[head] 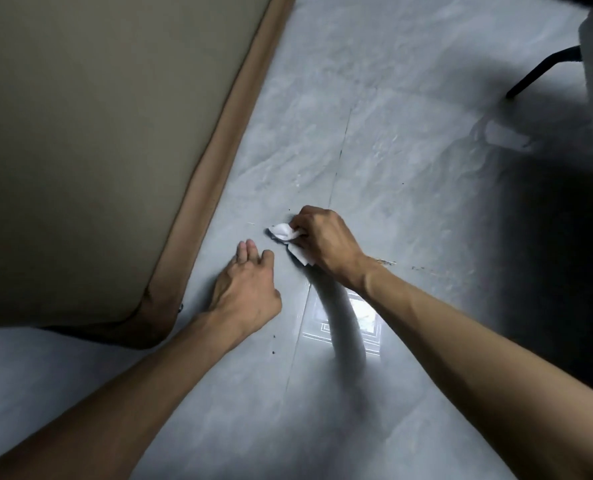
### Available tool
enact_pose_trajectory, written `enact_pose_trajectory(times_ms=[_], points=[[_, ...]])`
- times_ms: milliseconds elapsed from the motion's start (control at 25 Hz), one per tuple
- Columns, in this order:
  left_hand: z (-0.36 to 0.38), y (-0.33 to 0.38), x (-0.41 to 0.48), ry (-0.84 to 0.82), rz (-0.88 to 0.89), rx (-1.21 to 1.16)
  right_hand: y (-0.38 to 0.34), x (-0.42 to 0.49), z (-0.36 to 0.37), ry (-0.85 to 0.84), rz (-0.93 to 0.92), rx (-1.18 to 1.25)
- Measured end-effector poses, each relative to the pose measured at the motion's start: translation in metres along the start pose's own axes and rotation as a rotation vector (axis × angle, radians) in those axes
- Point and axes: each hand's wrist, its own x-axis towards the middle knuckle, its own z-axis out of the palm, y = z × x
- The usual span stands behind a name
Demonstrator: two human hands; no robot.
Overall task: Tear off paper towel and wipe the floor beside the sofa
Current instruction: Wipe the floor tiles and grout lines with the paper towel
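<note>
While right fingers [300,218] clutch paper towel [283,232] on the grey floor [392,133] beside the sofa [80,133], left fingers [245,252] extend.

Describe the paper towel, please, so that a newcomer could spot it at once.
Start at the beige sofa on the left and cross the grey floor to the two hands. The paper towel is the crumpled white wad that the right hand grips; the left hand holds nothing.

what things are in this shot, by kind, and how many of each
hands: 2 (left hand, right hand)
paper towel: 1, crumpled in the right hand's grip
sofa: 1
black furniture leg: 1
total: 5
</note>
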Motion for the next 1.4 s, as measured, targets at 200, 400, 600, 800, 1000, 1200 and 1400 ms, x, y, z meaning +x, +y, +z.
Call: enact_pose_trajectory(times_ms=[200, 400, 600, 800, 1000, 1200, 1400], points=[[0.012, -0.003, 0.000, -0.004, 0.026, 0.018, 0.021, -0.012, -0.002, -0.029, -0.104, -0.029], [0.017, 0.001, -0.001, -0.005, 0.029, 0.013, 0.002, 0.021, 0.009, 0.002, -0.077, -0.026], [0.019, -0.006, -0.001, 0.012, 0.040, -0.027, 0.017, 0.010, 0.008, -0.024, -0.085, -0.067], [0.019, 0.001, -0.001, 0.025, 0.033, -0.011, -0.005, 0.033, 0.012, 0.015, -0.028, -0.047], [0.019, 0.009, -0.004, -0.007, 0.008, 0.063, 0.017, -0.022, -0.004, 0.227, 0.195, 0.070], [0.003, 0.028, -0.004, -0.023, -0.093, 0.023, 0.098, -0.132, -0.052, 0.549, 0.745, 0.527], [0.006, 0.047, -0.009, 0.149, 0.077, -0.020, 0.117, -0.165, -0.052, 0.546, 0.910, 0.811]])
